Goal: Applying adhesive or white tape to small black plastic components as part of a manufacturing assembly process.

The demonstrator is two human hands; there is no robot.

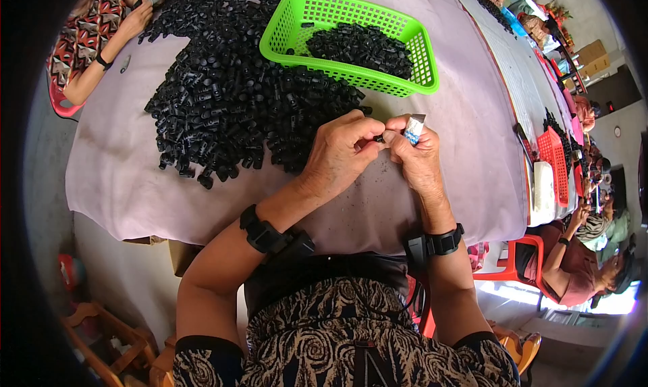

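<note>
My left hand (344,147) is closed, pinching a small black plastic part (379,138) between thumb and fingertips. Against it, my right hand (420,159) is closed around a short blade (414,126) whose grip is wrapped in white and blue. Both hands meet above the cloth, just below the green basket (425,86); fingers partly hide the part and the cutting edge. A big heap of similar black plastic parts (223,103) spreads to the left of my hands. More black parts (364,46) lie inside the basket.
A pale pinkish cloth (472,137) covers the table, with dark crumbs below my hands. Across at the far left, another person's hand (138,17) works by the heap. To the right stands a second table with a red basket (553,164); a person sits there near a red chair (509,262).
</note>
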